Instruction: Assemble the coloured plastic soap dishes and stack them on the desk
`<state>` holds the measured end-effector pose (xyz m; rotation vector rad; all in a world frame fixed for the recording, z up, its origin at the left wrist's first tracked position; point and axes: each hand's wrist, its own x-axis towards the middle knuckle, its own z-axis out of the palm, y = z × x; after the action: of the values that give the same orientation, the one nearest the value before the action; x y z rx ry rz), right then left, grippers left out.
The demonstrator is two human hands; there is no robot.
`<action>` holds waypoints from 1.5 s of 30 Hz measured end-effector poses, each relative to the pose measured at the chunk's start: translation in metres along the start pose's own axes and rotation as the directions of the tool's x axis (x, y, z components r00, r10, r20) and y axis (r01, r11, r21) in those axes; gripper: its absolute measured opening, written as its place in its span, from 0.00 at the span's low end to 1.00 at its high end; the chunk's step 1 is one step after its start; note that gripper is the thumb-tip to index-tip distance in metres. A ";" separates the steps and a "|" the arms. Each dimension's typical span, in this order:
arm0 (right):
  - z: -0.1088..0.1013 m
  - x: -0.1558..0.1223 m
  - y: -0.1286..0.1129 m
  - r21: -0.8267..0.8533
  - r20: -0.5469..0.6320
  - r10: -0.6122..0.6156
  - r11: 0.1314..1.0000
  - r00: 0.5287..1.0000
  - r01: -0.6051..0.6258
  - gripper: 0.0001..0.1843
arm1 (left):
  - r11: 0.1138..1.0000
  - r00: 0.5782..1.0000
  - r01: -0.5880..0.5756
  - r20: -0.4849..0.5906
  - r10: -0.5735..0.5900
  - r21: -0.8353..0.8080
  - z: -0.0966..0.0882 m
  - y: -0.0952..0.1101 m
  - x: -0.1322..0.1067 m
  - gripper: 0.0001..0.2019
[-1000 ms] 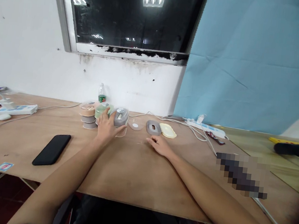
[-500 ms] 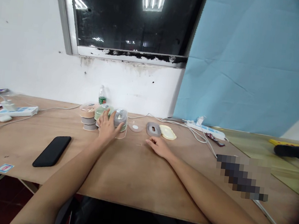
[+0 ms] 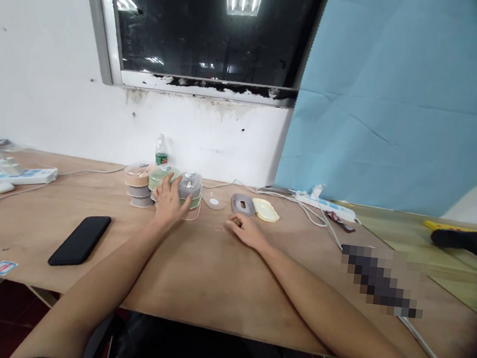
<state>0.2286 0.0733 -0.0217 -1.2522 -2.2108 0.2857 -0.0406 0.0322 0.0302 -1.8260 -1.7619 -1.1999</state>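
My left hand (image 3: 170, 201) has its fingers spread over the front of stacked small plastic boxes. Its fingertips are at the light green box (image 3: 161, 175), and its thumb side is by the grey clear-lidded box (image 3: 190, 184); I cannot tell how firmly it touches them. To their left stands a stack topped by a peach box (image 3: 138, 174). My right hand (image 3: 246, 230) rests on the table with fingers loosely curled and a gap to the thumb; nothing shows in it. Just beyond it lie an open grey box part (image 3: 244, 197) and a cream-yellow lid (image 3: 266, 210).
A transparent lid with a white disc (image 3: 214, 201) lies between the hands. Behind the boxes stands a plastic bottle (image 3: 161, 150). A black phone (image 3: 80, 240) lies left. Power strips (image 3: 21, 176) and cables lie on both sides. A blurred-out dark object (image 3: 377, 278) is at right.
The view has shifted slightly. My right hand's fingers are more curled, and the hand has moved a little left. My left hand stays at the stacked boxes.
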 end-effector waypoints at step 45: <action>-0.028 0.006 0.071 -0.221 -0.245 0.309 0.905 0.919 -0.364 0.18 | 0.834 0.642 -0.462 0.535 0.549 -0.302 0.033 0.020 -0.036 0.22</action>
<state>0.2932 0.1142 -0.0282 -1.7330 -1.8911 -0.0109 -0.0071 0.0295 -0.0099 -2.7715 -1.2455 -0.5346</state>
